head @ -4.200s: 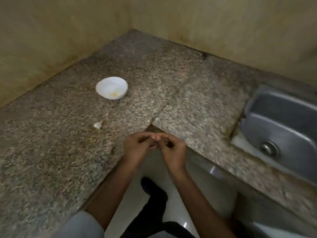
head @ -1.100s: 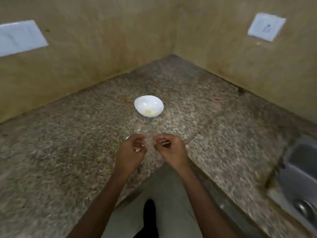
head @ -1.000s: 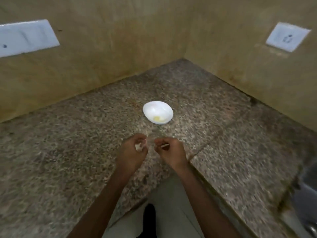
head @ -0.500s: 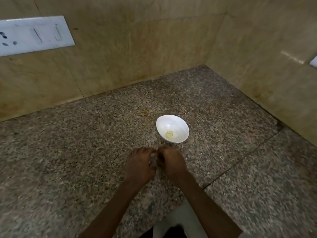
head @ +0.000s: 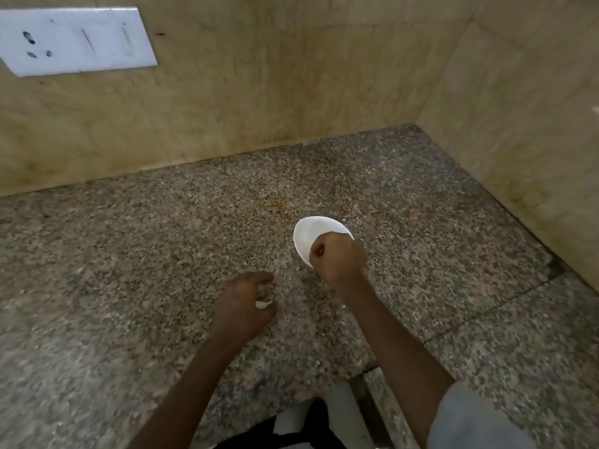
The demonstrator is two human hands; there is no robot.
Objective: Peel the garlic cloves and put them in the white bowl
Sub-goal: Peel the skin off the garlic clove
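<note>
Fingers of the right hand are curling closed directly over the white bowl, probably to drop a peeled garlic clove in, though I cannot tell whether they are holding one. Meanwhile the left hand is pinching a white scrap, likely peel, aside over the worktop.

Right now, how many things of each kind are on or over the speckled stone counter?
Bare hands: 2 (left hand, right hand)
Round white bowl: 1
Small white garlic piece, in the left hand: 1
Total: 4
</note>
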